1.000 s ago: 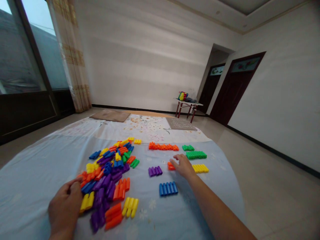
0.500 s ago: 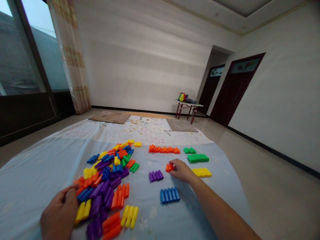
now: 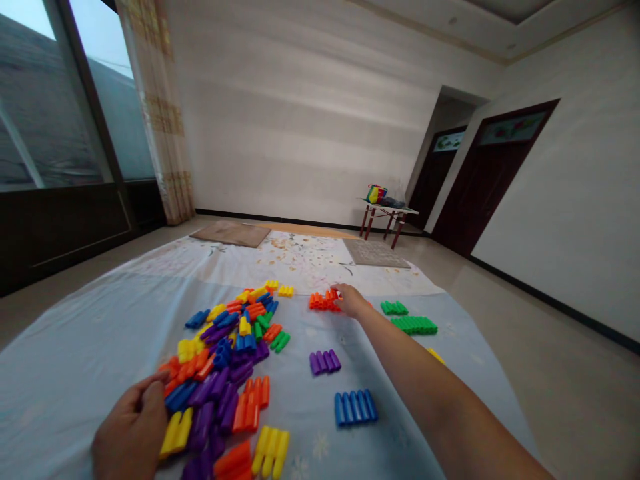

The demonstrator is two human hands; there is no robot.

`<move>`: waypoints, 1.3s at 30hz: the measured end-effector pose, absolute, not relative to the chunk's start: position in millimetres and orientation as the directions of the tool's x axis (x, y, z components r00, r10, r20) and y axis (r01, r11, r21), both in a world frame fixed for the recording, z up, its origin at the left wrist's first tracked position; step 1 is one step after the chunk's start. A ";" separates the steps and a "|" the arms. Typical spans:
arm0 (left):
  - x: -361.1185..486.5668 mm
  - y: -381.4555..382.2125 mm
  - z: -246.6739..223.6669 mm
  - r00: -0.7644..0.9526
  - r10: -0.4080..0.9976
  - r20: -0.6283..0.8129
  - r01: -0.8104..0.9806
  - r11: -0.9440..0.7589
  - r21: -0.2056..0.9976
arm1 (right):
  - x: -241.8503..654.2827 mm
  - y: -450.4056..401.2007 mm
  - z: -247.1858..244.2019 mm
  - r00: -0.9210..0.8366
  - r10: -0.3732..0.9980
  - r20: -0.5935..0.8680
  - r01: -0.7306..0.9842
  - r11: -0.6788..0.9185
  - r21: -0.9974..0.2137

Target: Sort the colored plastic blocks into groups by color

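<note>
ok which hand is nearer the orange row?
Right. The right hand is at the orange row, touching it or nearly; the left hand is far back at the mixed pile.

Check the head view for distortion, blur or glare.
Head view: wide-angle bend curves the window frame and the sheet's edge; daylight is soft, no glare; right hand at the orange blocks is slightly soft.

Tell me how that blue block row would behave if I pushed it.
The blue row looks like loose hollow plastic tubes lying side by side, so probably light and stiff. Pushed sideways, the rounded pieces might roll or separate; the cloth may damp that.
</note>
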State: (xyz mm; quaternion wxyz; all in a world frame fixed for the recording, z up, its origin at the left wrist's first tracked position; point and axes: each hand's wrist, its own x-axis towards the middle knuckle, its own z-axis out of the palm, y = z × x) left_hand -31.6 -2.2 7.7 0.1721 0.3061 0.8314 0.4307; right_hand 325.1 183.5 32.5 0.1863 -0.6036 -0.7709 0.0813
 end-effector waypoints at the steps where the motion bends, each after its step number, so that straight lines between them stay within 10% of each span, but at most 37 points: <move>1: -31.1 -2.4 8.8 -0.752 0.659 -0.021 0.364 0.442 0.820 | 323.7 185.9 30.9 -0.206 0.963 0.175 0.902 0.256 -0.346; 11: -28.3 -2.0 11.9 -0.744 0.667 0.043 0.398 0.391 0.830 | 322.1 182.6 33.7 -0.210 0.961 0.182 0.898 0.263 -0.352; 17: -26.4 -2.0 8.8 -0.745 0.661 0.095 0.412 0.343 0.844 | 285.1 113.7 50.3 -0.445 0.822 0.355 0.697 0.567 -0.439; 30: -27.6 -5.1 6.5 -0.730 0.673 0.117 0.420 0.307 0.854 | 182.6 12.9 31.8 -0.721 0.668 0.182 0.589 0.730 -0.345; 39: -30.5 -4.3 4.0 -0.718 0.687 0.113 0.423 0.301 0.855 | 249.5 25.0 48.0 -0.436 0.888 0.143 0.419 0.341 -0.841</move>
